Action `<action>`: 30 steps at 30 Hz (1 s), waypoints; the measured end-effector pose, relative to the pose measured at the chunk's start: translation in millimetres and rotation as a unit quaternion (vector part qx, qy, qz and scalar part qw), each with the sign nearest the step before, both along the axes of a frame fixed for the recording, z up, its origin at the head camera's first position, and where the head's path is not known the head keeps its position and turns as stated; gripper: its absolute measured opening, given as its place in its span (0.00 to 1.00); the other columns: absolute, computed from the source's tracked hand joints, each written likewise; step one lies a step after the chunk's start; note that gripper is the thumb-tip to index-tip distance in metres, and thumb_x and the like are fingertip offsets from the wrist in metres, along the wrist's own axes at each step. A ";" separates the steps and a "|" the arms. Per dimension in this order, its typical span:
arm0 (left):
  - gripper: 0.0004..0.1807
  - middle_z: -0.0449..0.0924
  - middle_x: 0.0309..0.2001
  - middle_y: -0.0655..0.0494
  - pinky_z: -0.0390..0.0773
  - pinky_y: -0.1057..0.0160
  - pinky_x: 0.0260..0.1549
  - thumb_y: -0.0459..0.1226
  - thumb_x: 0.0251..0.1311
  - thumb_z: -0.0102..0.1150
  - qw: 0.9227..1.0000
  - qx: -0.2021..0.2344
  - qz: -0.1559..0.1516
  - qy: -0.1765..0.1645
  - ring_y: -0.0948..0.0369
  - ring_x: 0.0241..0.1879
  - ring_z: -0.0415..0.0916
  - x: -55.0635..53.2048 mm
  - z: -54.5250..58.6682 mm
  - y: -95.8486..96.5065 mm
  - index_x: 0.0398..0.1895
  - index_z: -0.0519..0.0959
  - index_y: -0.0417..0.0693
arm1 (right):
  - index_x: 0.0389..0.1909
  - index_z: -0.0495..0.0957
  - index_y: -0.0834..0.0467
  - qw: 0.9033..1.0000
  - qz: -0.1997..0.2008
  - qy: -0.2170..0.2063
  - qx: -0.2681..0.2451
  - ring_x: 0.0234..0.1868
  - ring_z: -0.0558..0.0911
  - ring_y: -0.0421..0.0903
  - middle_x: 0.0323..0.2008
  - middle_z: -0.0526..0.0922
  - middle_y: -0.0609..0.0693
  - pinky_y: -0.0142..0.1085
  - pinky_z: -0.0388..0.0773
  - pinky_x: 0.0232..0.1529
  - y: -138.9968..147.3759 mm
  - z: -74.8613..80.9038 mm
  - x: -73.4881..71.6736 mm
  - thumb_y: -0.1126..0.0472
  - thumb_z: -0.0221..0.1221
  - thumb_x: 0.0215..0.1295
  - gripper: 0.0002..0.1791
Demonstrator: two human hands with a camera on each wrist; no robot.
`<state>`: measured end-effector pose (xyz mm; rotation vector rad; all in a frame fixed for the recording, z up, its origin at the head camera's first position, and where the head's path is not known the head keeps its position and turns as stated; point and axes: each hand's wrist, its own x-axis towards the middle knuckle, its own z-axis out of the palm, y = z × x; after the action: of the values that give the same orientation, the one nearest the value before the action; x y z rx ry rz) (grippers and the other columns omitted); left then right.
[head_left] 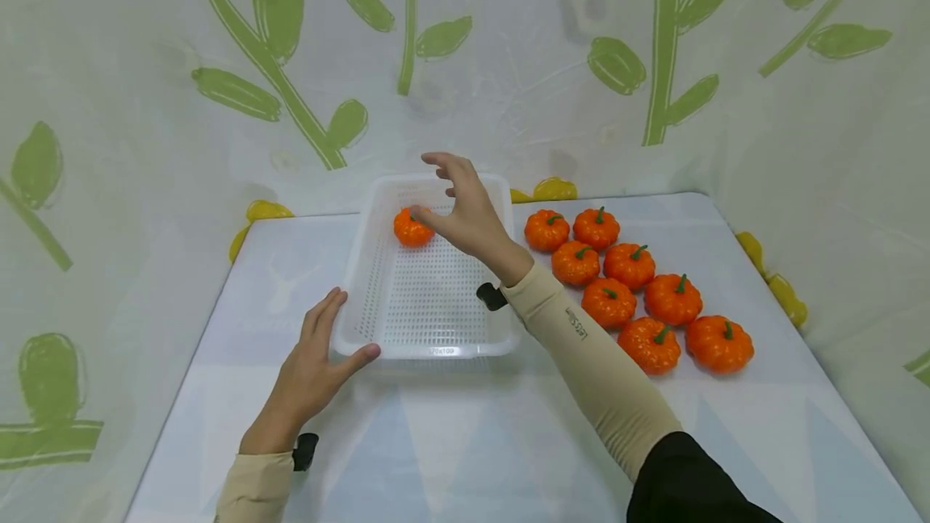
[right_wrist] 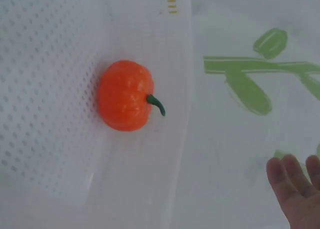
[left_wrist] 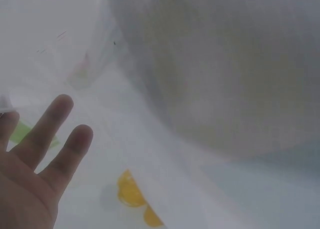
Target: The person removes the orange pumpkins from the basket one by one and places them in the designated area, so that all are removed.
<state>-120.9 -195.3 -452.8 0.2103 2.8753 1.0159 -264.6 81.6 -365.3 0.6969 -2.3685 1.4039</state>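
Note:
A white perforated plastic basket stands on the table with one small orange pumpkin at its far left end. In the right wrist view that pumpkin lies against the basket wall, its green stem showing. My right hand is above the basket with fingers spread, apart from the pumpkin and holding nothing. At the basket's near left corner is my left hand, its fingers along the side and its thumb by the front rim. The left wrist view shows the spread fingers of the left hand.
Several orange pumpkins with green stems sit in two rough rows to the right of the basket. The pale table reaches back to a wall covering printed with green leaves and yellow flowers. Dark straps circle both wrists.

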 end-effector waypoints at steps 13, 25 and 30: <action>0.57 0.40 0.81 0.57 0.61 0.27 0.63 0.61 0.59 0.67 1.000 0.010 0.000 0.012 0.39 0.73 0.56 0.8 -1.7 0.0 0.83 0.42 0.65 | 0.76 0.59 0.55 0.993 -0.067 -0.079 -0.047 0.70 0.65 0.50 0.73 0.63 0.51 0.35 0.66 0.68 -24.8 -32.5 -47.6 0.55 0.70 0.63 0.44; 0.57 0.41 0.81 0.57 0.62 0.27 0.62 0.61 0.58 0.68 1.000 0.020 -0.001 0.019 0.40 0.74 0.54 0.1 -2.8 -2.8 0.83 0.42 0.65 | 0.80 0.46 0.57 0.975 -0.036 -0.214 0.042 0.74 0.62 0.54 0.75 0.59 0.57 0.43 0.64 0.73 -44.2 -77.6 -59.5 0.54 0.72 0.61 0.56; 0.57 0.41 0.81 0.56 0.63 0.28 0.62 0.62 0.58 0.68 1.000 0.018 0.000 0.015 0.39 0.73 0.56 0.7 -4.4 -0.3 0.83 0.43 0.64 | 0.79 0.49 0.58 0.973 -0.034 -0.212 0.082 0.72 0.65 0.54 0.74 0.61 0.58 0.43 0.66 0.71 -44.3 -87.5 -61.7 0.54 0.72 0.61 0.54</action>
<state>-120.2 -195.5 -457.2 0.2306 2.8859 1.0750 -326.2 37.3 -452.8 0.3726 -2.8301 1.4586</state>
